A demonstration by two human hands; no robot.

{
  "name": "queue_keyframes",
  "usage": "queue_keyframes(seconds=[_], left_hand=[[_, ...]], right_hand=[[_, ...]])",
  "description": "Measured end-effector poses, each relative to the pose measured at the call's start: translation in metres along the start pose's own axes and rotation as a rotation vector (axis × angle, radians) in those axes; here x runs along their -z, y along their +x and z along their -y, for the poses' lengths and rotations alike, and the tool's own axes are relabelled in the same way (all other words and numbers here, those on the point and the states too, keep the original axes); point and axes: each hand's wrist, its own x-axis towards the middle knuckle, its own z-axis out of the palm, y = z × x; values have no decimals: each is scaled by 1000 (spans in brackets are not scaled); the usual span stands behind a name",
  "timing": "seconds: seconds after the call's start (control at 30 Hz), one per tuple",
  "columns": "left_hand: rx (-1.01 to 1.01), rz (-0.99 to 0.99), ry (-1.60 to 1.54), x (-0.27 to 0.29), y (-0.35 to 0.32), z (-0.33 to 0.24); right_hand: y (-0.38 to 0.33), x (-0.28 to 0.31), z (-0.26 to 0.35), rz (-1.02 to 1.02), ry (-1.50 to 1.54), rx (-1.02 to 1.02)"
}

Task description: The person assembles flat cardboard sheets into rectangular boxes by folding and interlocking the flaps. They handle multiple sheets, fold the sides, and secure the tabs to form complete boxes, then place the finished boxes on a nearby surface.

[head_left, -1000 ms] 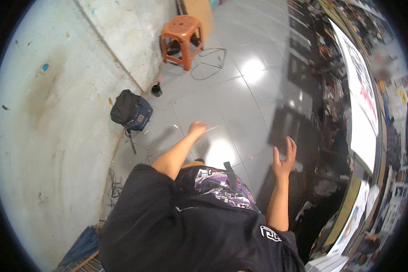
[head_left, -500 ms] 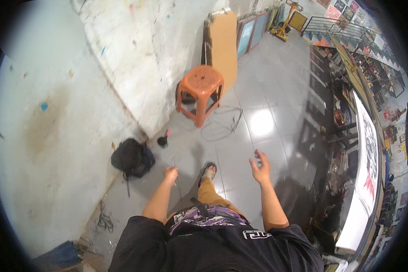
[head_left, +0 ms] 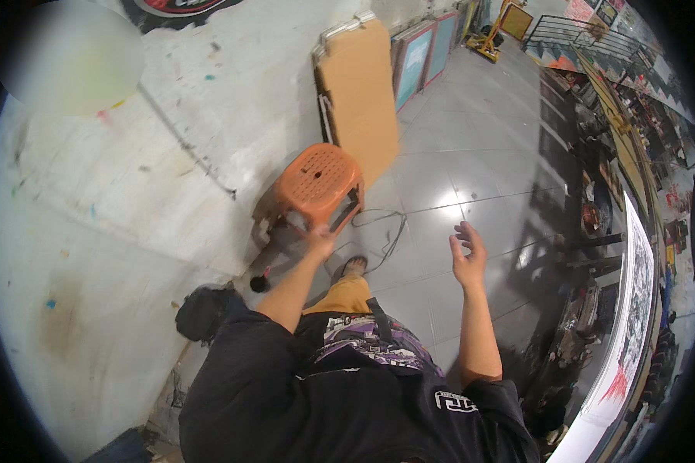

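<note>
An orange plastic stool [head_left: 320, 179] with a perforated seat stands by the wall, ahead and slightly left. My left hand [head_left: 319, 241] reaches to its near side, overlapping the near legs just below the seat edge. Its fingers are partly hidden and blurred, so whether they grip the stool cannot be told. My right hand [head_left: 469, 258] hangs over the floor on the right, open and empty, its fingers loosely curved.
Tan boards [head_left: 363, 100] and framed screens [head_left: 417, 65] lean on the wall beyond the stool. A thin cable [head_left: 398, 231] loops on the tiles. A black bag [head_left: 205, 312] lies at left, near a small dark object [head_left: 259, 283]. A cluttered rack and white printed sheet [head_left: 622, 339] line the right.
I have stepped closer to the stool, which sits nearer and lower in view. My left hand has stretched forward to its near side. My right hand stays open, slightly farther right.
</note>
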Motion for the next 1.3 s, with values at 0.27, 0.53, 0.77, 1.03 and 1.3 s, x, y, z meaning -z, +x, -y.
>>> queue_keyframes(seconds=[0.27,0.53,0.77,1.03,1.3], left_hand=[[-780,-696,-372,33,304,-255],[-358,-660,811,44,477,-356],[-261,-717,962,27,490,-357],[-276,-316,625,12,447,-388],[-672,-187,173,-87,393,-418]], right_hand=[[224,-65,-27,165,14,259],[407,-106,-82,214,70,209],[477,-105,-131,242,90,87],[500,-98,-183,214,100,-117],[535,-40,-235,80,185,-358]])
